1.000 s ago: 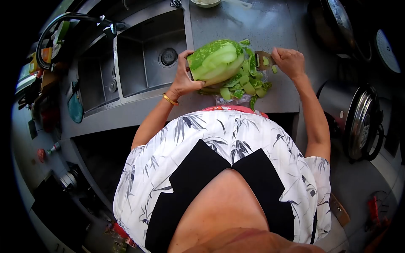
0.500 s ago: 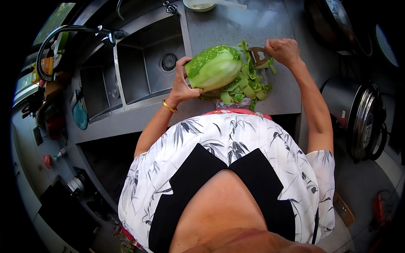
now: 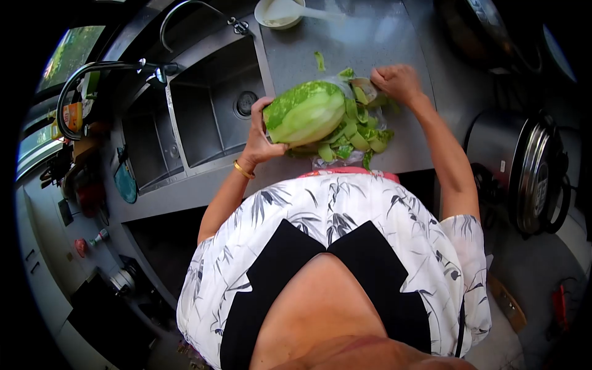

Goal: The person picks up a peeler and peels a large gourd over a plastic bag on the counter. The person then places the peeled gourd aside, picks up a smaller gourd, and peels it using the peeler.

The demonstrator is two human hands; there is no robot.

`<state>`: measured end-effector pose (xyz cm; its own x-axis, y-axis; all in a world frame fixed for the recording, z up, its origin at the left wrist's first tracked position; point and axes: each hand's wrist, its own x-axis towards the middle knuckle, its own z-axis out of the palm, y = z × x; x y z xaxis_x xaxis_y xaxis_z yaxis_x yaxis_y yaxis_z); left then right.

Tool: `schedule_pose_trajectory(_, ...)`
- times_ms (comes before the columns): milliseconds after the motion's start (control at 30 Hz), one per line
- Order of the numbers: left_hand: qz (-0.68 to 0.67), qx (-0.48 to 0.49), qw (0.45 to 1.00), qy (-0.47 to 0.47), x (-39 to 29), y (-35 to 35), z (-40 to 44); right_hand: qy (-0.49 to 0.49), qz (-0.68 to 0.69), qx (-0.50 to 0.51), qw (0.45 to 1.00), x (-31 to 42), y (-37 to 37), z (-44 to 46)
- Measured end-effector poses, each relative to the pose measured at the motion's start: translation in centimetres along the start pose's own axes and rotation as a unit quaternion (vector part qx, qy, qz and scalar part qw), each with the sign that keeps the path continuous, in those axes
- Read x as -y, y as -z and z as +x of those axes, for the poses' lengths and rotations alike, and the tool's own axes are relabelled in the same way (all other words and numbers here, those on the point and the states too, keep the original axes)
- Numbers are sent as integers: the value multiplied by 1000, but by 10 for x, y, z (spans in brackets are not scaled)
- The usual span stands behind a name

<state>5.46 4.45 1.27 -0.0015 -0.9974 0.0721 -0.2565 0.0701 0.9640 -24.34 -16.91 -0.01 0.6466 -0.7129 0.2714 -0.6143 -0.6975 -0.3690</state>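
Observation:
A large green melon [image 3: 306, 113] lies on its side at the counter's front, with speckled skin on top and pale peeled stripes along its near side. My left hand [image 3: 260, 139] is closed around its left end, thumb underneath and fingers above. Past the other end, my right hand [image 3: 398, 83] is a fist around a peeler [image 3: 365, 90], whose head is beside the melon's right end; whether it touches is unclear. Green peels [image 3: 354, 137] are heaped below the peeler, partly over a clear plastic bag [image 3: 324, 163]. One loose peel strip [image 3: 319, 60] sits behind the melon.
Left of the melon is a steel double sink [image 3: 216, 92] with a curved faucet [image 3: 92, 68]. A white bowl [image 3: 268, 18] with a pale spoon across it stands at the back. To the right are a steel cooker [image 3: 524, 172] and a dark pan [image 3: 487, 37].
My right hand and the peeler have moved left, closer to the melon's end. A peel strip now lies separately behind the melon. The camera view has shifted slightly.

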Motion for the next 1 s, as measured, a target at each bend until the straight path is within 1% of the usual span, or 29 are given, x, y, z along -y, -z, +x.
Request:
schedule_pose_trajectory(67, -13, 0, 1000, 24, -4, -2, 0, 5, 54, -10, 998, 27, 2, 2)
schedule_pose_trajectory(133, -32, 3, 999, 32, -1, -1, 1, 19, 91, -27, 995, 29, 5, 7)
schedule_pose_trajectory(200, -46, 3, 998, 48, -3, -1, -4, 35, 121, -38, 991, 24, -9, -1)
schedule_pose_trajectory(267, -53, -2, 997, 57, -8, -1, -1, 44, 29, -31, 998, -6, -14, -13)
schedule_pose_trajectory(300, -50, 5, 997, 57, -9, 1, -1, 46, -16, -29, 998, -7, -9, -13)
schedule_pose_trajectory(367, -50, 13, 997, 61, -7, -1, -3, 3, 45, -58, 997, -3, -7, -10)
schedule_pose_trajectory(400, -49, 20, 996, 77, -7, -1, -10, -19, 79, -66, 995, 11, -3, -10)
schedule_pose_trajectory(467, -42, 29, 994, 96, -4, 6, -8, -75, 153, -11, 985, 39, 10, -2)
schedule_pose_trajectory(500, -42, 23, 995, 88, 1, 8, -11, -101, 189, 19, 977, 54, 13, 1)
schedule_pose_trajectory(600, -184, -56, 973, 128, 9, 6, -21, -143, 283, 38, 948, 88, 1, 5)
schedule_pose_trajectory(633, -175, -68, 970, 156, 9, 6, -24, -151, 309, 63, 937, 95, -2, 6)
schedule_pose_trajectory(733, -129, -19, 975, 180, 13, 2, -28, -152, 289, 102, 940, 105, -7, 7)
schedule_pose_trajectory(767, -151, -28, 971, 183, 13, -1, -28, -164, 295, 118, 934, 104, -8, 5)
schedule_pose_trajectory(833, -127, -33, 976, 176, 19, -4, -26, -190, 305, 149, 921, 102, -11, 3)
schedule_pose_trajectory(867, -116, -32, 978, 173, 22, -4, -24, -216, 331, 138, 908, 105, -12, 1)
schedule_pose_trajectory(933, -33, -57, 985, 162, 20, -7, -22, -272, 380, 112, 877, 112, -12, -4)
schedule_pose_trajectory(1000, 48, -76, 984, 151, 12, -13, -19, -300, 412, 113, 853, 108, -25, -15)
